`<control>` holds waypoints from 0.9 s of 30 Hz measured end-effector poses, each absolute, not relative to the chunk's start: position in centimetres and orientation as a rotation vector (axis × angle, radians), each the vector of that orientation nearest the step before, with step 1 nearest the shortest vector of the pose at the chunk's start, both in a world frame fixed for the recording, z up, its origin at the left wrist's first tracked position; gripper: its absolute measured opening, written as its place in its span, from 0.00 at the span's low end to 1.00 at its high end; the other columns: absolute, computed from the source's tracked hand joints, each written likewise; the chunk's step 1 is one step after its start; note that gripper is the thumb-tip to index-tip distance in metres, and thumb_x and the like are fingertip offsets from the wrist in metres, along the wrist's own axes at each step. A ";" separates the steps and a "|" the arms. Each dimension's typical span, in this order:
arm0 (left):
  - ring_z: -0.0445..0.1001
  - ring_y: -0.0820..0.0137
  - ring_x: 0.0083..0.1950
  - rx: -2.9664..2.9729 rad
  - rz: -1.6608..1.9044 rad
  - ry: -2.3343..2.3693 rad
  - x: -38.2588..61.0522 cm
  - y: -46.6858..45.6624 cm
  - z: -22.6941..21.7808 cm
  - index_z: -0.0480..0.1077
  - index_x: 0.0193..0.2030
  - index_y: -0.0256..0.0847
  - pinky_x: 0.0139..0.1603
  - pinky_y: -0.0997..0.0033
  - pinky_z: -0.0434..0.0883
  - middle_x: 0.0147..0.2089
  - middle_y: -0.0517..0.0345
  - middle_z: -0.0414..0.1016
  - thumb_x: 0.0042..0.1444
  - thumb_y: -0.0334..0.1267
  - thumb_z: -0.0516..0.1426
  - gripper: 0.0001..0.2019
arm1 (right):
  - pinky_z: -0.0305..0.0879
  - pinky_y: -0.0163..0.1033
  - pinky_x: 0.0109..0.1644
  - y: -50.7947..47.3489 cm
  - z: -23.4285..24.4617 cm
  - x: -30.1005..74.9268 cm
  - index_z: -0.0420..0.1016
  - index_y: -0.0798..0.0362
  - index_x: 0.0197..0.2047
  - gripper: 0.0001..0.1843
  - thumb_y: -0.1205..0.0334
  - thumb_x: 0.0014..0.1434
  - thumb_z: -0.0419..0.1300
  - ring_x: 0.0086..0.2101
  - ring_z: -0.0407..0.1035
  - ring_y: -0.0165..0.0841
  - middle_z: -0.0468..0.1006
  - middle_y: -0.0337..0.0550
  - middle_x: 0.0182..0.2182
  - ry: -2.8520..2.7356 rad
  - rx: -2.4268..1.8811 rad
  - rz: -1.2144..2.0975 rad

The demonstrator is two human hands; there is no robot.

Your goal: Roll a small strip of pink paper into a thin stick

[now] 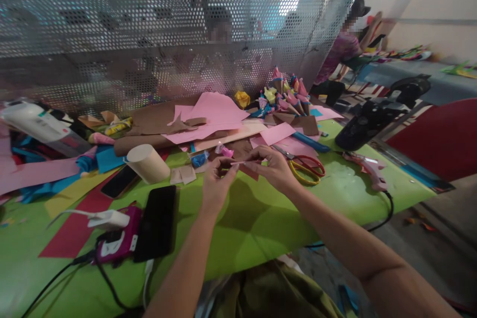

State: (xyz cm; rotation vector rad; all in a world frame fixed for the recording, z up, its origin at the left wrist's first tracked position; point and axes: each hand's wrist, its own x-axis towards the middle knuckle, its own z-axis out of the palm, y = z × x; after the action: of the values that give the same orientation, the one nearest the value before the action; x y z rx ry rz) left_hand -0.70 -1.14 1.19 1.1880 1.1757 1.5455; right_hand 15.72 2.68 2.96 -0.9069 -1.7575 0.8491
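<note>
Between the fingertips of both hands is a thin pink paper strip, seen almost edge-on. My left hand pinches its left end, and my right hand pinches the right end. Just beyond them on the green table lie a small pink paper piece and a crumpled blue piece. Scissors with red and yellow handles rest close to my right hand. Pink paper sheets and brown paper are spread behind the hands.
A cardboard tube, a black phone and a magenta power adapter with cables stand left. On the right are a glue gun and a dark bottle. Several paper cones lie by the metal mesh. Another person sits far right.
</note>
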 end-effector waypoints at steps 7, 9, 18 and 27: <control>0.68 0.74 0.30 1.220 1.555 1.170 -1.0 -1.2 1.4 0.74 0.32 0.40 0.30 0.76 0.65 0.30 0.59 0.73 0.49 0.43 0.65 0.10 | 0.63 0.38 0.36 2.6 3.0 15.7 0.77 0.51 0.31 0.04 0.60 0.55 0.65 0.32 0.68 0.33 0.77 0.40 0.29 -1.751 -0.897 0.861; 0.68 0.74 0.30 1.218 1.554 1.170 -1.0 -1.1 1.4 0.74 0.32 0.40 0.31 0.75 0.66 0.30 0.59 0.74 0.49 0.43 0.65 0.09 | 0.63 0.38 0.36 2.6 3.0 15.6 0.77 0.52 0.31 0.04 0.60 0.54 0.65 0.31 0.68 0.33 0.76 0.40 0.28 -1.745 -0.892 0.872; 0.70 0.73 0.31 1.155 1.558 1.161 -1.0 -1.0 1.3 0.75 0.31 0.40 0.34 0.74 0.67 0.28 0.60 0.74 0.47 0.42 0.66 0.09 | 0.63 0.38 0.36 2.7 3.0 15.6 0.77 0.51 0.30 0.04 0.60 0.53 0.65 0.31 0.68 0.33 0.77 0.39 0.27 -1.734 -0.896 0.883; 0.70 0.72 0.32 1.150 1.556 1.171 -0.9 -1.2 1.6 0.76 0.31 0.40 0.34 0.73 0.68 0.29 0.59 0.75 0.47 0.43 0.65 0.09 | 0.63 0.38 0.36 2.6 3.2 15.6 0.76 0.51 0.30 0.04 0.61 0.54 0.64 0.31 0.68 0.33 0.77 0.39 0.27 -1.749 -0.906 0.875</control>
State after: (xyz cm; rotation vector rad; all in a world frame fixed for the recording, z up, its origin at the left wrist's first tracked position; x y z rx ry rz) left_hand -0.91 -1.17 1.62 1.1503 1.1715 1.5564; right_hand 15.64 2.62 3.16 -0.9059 -1.7491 0.8745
